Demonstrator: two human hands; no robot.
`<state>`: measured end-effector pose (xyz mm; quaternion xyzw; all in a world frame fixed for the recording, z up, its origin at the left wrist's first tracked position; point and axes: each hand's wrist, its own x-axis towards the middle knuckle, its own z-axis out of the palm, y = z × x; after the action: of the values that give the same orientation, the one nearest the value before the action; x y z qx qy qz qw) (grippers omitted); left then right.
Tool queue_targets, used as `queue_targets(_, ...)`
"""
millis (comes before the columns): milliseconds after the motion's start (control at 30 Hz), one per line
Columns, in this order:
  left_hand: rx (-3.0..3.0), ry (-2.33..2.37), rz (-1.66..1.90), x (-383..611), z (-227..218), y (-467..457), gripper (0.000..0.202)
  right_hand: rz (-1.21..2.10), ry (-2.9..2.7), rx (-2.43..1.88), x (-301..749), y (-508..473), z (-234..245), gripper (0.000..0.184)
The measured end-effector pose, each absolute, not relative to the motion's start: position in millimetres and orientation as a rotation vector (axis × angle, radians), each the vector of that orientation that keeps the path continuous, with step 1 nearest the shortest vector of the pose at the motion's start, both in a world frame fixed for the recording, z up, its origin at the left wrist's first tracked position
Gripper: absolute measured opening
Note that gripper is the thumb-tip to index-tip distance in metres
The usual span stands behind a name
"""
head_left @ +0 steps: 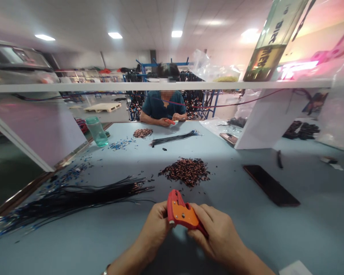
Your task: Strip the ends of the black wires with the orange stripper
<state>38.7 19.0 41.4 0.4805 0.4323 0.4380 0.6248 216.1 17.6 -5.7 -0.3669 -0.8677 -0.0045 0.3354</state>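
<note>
My right hand (218, 229) is wrapped round the handles of a red and orange wire stripper (184, 214), whose head points up and to the left. At the left edge of that head, my left hand (157, 225) is closed with its fingertips partly hidden behind the tool; what they pinch does not show. Left of my hands lies a long bundle of black wires (83, 196), blue terminals at its far-left end and bare copper tips at the right. Just beyond the wire stripper is a heap of short black and copper pieces (187, 172).
A dark phone (271, 185) lies to the right. Loose blue terminals (74, 173) are scattered left, near a green bottle (96, 131). A white shelf (117, 87) crosses above the table. Opposite, a person (163, 107) holds a red tool by a smaller wire bundle (174, 138).
</note>
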Motion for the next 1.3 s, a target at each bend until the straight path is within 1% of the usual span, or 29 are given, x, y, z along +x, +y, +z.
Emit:
queue_targets(167, 1.133, 1.078, 0.97, 38.2, 36.5, 19.2, 0.038, -0.025, -2.252, -0.969, 214.6, 17.7, -4.1, 0.033)
queue_targets(233, 1.133, 1.098, 0.952, 37.1, 30.9, 20.7, 0.042, -0.015, -2.264, -0.985, 215.0, 18.2, -5.4, 0.032)
queue_targets(367, 1.124, 1.084, 0.956, 34.7, 20.1, 24.4, 0.048, 0.121, -2.288, -1.05, 215.8, 20.5, -9.5, 0.03)
queue_targets(467, 1.131, 1.126, 0.955, 32.4, 19.0, 26.1, 0.043, 0.348, -2.213, -1.085, 215.8, 21.4, -6.9, 0.029)
queue_targets(600, 1.183, 1.249, 0.994, 27.6, 25.0, 28.3, 0.029, 0.804, -1.962, -1.09, 217.4, 18.4, 5.2, 0.029)
queue_targets(700, 1.219, 1.267, 1.053, 23.5, 27.8, 31.1, 0.027, 1.304, -1.671, -0.95, 220.2, 14.6, 10.4, 0.043)
queue_targets(767, 1.22, 1.279, 1.056, 21.3, 28.1, 32.7, 0.029, 1.62, -1.428, -0.816, 221.5, 12.9, 9.2, 0.048)
queue_targets(833, 1.239, 1.308, 1.068, 19.7, 28.0, 33.5, 0.03, 1.812, -1.223, -0.753, 221.9, 11.7, 5.3, 0.05)
queue_targets(1033, 1.288, 1.354, 1.073, 16.3, 27.5, 32.2, 0.022, 2.097, -0.893, -0.747, 219.2, 7.6, -4.2, 0.053)
queue_targets(1133, 1.308, 1.354, 1.066, 16.1, 26.6, 32.1, 0.02, 2.127, -0.866, -0.735, 218.6, 6.6, -4.7, 0.054)
queue_targets(1300, 1.314, 1.319, 1.025, 16.7, 23.0, 33.3, 0.024, 2.13, -0.883, -0.696, 219.2, 8.1, -8.9, 0.054)
